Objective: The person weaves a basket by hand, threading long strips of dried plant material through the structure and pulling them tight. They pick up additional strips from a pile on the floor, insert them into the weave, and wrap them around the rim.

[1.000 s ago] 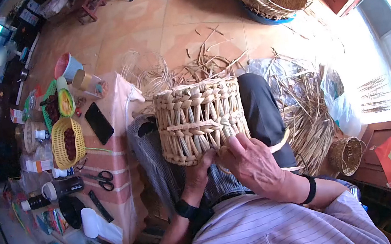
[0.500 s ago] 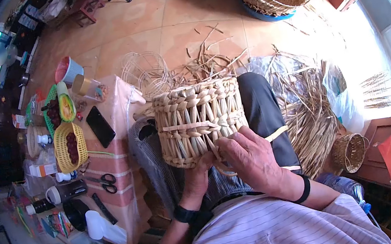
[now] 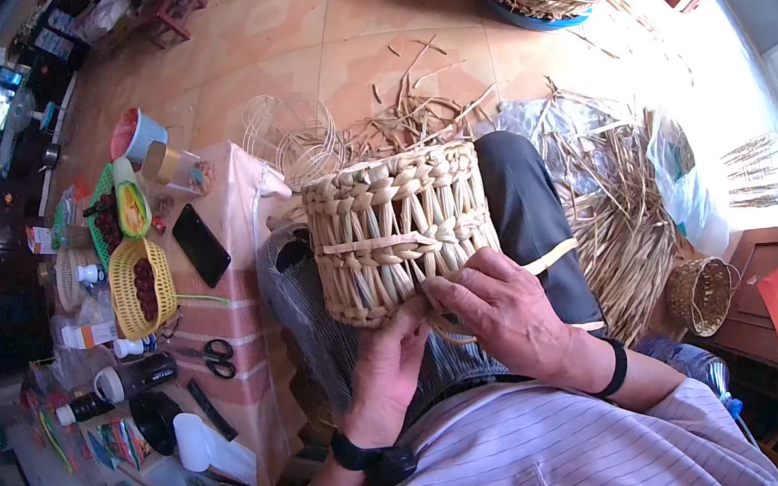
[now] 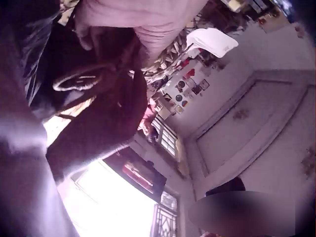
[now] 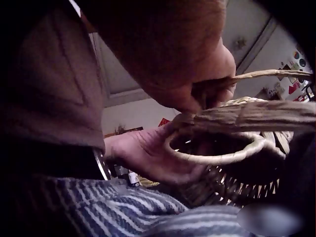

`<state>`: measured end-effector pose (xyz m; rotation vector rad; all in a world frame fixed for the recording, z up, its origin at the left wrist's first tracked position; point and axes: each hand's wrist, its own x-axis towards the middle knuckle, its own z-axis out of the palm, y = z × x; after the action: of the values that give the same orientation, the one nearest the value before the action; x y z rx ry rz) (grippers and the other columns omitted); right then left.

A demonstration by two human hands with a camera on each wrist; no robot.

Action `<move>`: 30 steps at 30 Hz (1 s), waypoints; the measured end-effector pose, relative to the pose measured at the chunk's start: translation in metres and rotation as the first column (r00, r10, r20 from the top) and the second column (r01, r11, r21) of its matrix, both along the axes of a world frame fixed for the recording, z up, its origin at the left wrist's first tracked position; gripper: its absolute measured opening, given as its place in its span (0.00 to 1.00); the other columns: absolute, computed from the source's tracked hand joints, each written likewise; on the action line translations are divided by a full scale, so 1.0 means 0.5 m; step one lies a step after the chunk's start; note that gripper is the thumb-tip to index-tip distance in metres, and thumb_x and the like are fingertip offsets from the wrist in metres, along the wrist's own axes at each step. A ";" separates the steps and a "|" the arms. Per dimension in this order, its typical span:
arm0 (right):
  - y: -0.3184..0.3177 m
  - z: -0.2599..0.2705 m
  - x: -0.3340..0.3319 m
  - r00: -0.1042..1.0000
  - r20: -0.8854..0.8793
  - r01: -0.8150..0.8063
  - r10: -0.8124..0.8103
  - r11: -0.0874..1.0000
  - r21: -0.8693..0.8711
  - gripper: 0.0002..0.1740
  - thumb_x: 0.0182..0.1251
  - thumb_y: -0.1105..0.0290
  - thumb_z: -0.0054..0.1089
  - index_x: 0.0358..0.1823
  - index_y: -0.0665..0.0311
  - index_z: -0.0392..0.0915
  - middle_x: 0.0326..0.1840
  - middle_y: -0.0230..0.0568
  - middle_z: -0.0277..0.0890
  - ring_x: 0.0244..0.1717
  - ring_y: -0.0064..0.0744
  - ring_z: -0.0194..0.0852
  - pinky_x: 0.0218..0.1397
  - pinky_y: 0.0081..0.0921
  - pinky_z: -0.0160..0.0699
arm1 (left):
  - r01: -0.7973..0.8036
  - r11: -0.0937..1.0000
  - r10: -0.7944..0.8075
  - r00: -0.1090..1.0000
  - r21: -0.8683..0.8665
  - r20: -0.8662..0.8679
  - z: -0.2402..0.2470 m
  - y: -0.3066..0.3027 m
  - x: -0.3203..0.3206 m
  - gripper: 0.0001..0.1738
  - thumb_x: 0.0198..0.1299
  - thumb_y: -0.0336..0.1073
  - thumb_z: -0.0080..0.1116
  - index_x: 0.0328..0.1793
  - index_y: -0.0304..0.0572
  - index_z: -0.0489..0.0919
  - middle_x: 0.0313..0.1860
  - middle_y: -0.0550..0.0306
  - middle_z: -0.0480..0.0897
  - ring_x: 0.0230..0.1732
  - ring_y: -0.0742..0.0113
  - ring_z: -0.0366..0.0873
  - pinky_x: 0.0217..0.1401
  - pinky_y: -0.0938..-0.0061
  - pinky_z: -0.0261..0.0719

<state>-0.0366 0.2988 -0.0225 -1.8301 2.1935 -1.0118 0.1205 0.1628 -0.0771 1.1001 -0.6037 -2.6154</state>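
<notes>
A woven straw basket (image 3: 393, 202) with braided bands and open upright strands rests on the person's lap in the head view. At its near lower edge, the left hand (image 3: 386, 369) grips the basket, thumb by the weave and the other fingers partly hidden. Close beside it the right hand (image 3: 510, 310) pinches a pale straw strand (image 3: 554, 256), which trails off to the right. In the right wrist view, the strand forms a loop (image 5: 217, 159) below the right fingers, and the left palm (image 5: 153, 155) lies behind it.
Left of the lap stands a cloth-covered table (image 3: 237, 266) with scissors (image 3: 217, 359), a phone (image 3: 200, 245) and a yellow basket (image 3: 131, 317). Dry straw (image 3: 626, 248) lies on the floor to the right, near a small basket (image 3: 701, 297). A wire frame (image 3: 291, 137) lies ahead.
The right hand has lifted slightly at the basket's edge, and the trailing strand has moved up. The left hand has turned a little, showing more of its back. The basket has stayed nearly in place.
</notes>
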 end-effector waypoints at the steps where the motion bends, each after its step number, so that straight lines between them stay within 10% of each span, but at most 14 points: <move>1: -0.001 0.005 0.000 1.000 0.003 0.018 -0.018 1.000 0.001 0.27 0.63 0.67 0.65 0.65 0.65 0.78 0.47 0.39 0.80 0.48 0.43 0.77 0.52 0.39 0.80 | -0.005 1.000 0.004 1.000 -0.025 -0.011 0.012 0.003 -0.005 0.33 0.64 0.27 0.75 0.76 0.48 0.76 0.68 0.62 0.83 0.68 0.68 0.81 0.75 0.67 0.78; 22: 0.023 0.013 -0.010 0.998 0.048 0.037 -0.038 0.999 0.032 0.20 0.63 0.67 0.64 0.57 0.57 0.83 0.49 0.40 0.71 0.51 0.45 0.76 0.48 0.40 0.85 | 0.159 0.953 -0.204 0.966 -0.257 -0.159 -0.022 -0.015 -0.010 0.38 0.71 0.37 0.71 0.84 0.47 0.67 0.77 0.56 0.77 0.76 0.62 0.75 0.80 0.56 0.75; 30: 0.035 0.043 -0.039 0.763 0.603 0.121 -0.233 0.968 0.221 0.14 0.68 0.69 0.73 0.48 0.67 0.80 0.38 0.52 0.85 0.42 0.56 0.88 0.44 0.42 0.86 | 0.181 0.980 -0.189 0.977 -0.083 -0.102 0.017 -0.010 -0.024 0.43 0.66 0.34 0.73 0.85 0.51 0.65 0.76 0.58 0.76 0.75 0.60 0.76 0.78 0.55 0.77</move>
<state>-0.0559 0.3161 -0.0008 -1.0040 1.9608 -1.2026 0.1087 0.1579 -0.0687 0.9115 -0.8056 -2.7634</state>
